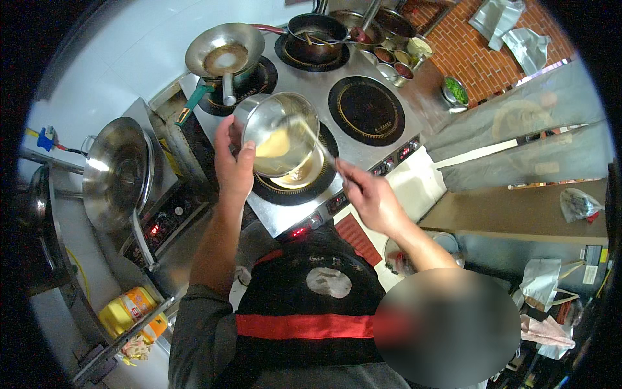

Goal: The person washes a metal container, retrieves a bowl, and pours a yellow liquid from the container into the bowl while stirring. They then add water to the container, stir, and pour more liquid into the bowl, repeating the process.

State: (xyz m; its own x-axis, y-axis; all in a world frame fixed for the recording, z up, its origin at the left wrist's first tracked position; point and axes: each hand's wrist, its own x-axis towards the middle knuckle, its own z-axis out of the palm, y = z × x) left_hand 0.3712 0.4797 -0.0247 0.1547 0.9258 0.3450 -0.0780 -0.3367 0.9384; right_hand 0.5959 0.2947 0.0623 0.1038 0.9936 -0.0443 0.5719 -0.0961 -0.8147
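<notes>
My left hand [233, 160] grips a metal bowl [262, 119] by its side, thumb over the rim. The bowl is tilted, and a soft yellow mass [274, 144] lies against its inner wall. In my right hand [367, 194] is the handle of a long utensil [323, 148]. Its far end reaches into the bowl and is too blurred to name. Directly below, partly hidden by the metal bowl, a pale round vessel [315, 170] with yellowish contents stands on a black round cooking plate [272, 194].
A steel wok [194, 51] rests on a green-handled pan at the back left. Behind sits a black saucepan [316, 36], with small seasoning pots [403, 73] beside it. Another wok [114, 170] stands at left. Chopped greens fill a metal container [456, 92] at right.
</notes>
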